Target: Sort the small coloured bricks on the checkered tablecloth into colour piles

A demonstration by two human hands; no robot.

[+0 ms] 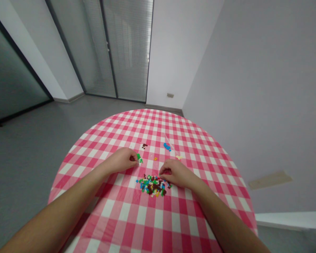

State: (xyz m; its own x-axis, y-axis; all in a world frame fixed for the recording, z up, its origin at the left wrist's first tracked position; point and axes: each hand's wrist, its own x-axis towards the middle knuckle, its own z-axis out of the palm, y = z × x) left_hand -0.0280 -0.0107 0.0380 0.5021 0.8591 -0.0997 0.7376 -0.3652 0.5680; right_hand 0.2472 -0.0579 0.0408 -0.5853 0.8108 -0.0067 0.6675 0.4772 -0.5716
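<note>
On the round table under its pink-and-white gingham cloth (pixel 158 121), the main risk lies in how small and loose everything is. A heap of mini plastic bricks (pixel 154 186) sits right under the right hand (pixel 172 172), so a drag of the wrist or a careless sweep could scatter it, and pieces could skid toward the table's curved edge and drop to the grey floor (pixel 28 158). Small clusters set apart could also get mixed if a hand brushes across them: green bricks (pixel 139 158), brown bricks (pixel 144 146), blue bricks (pixel 167 147) and pale yellow bricks (pixel 179 157). The left hand (pixel 119 160) is narrowed to a tight pinch just beside the green bricks, with what may be a dark brick between its fingertips (pixel 134 158), though the fingers hide it too much to be sure. The right hand is loosely curled, its fingertips (pixel 161 172) at the top edge of the heap; whether it holds anything, I cannot tell.
</note>
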